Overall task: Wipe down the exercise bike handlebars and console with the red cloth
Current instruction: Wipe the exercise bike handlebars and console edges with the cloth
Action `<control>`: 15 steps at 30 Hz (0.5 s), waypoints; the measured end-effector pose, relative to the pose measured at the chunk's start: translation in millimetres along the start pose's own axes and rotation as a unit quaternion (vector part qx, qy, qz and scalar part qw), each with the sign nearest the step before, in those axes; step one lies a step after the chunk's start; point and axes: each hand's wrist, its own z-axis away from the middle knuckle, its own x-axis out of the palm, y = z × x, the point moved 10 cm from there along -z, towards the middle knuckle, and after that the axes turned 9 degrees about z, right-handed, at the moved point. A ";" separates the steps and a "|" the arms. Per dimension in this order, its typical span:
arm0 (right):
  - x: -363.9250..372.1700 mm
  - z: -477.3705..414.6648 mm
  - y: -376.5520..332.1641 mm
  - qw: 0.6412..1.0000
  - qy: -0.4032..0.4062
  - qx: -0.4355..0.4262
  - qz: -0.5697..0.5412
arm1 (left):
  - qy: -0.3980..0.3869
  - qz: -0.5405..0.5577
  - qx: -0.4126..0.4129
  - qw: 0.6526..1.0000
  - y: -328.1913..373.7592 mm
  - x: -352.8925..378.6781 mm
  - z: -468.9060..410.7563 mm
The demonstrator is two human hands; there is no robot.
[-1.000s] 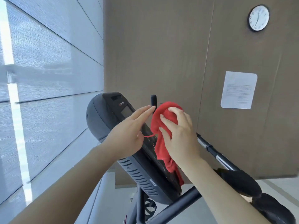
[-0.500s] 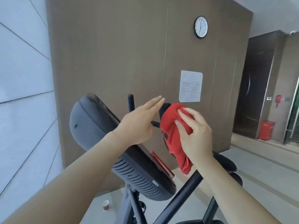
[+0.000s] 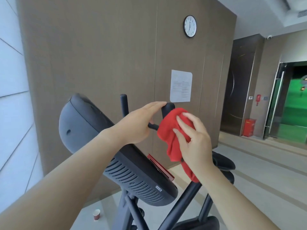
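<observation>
Hands are busy at the top of an exercise bike. The right hand (image 3: 194, 140) presses a red cloth (image 3: 171, 130) onto a black handlebar (image 3: 168, 108). Its fingers are spread a little and lie flat on the cloth, which is bunched around the bar and hangs down under the palm. The left hand (image 3: 136, 125) touches the round tip of the same handlebar, with its fingers close together and stretched out. Another thin black bar (image 3: 123, 105) stands up behind it. The big dark console (image 3: 93, 130) leans under the left arm, with its slotted back facing us. On the floor by the bike stands a small paper cup (image 3: 96, 214). A clock (image 3: 190, 26) and a sheet of paper (image 3: 181, 85) are on the brown wall.
</observation>
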 end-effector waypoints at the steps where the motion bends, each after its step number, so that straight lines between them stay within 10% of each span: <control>1: 0.9 -7.6 -1.5 1.000 -0.002 -0.001 0.000 | -0.001 -0.002 0.000 1.000 0.1 -0.4 -0.5; 15: 9.6 30.3 57.7 0.990 -0.129 -0.028 -0.055 | 0.101 -0.045 -0.017 0.994 9.8 21.7 5.9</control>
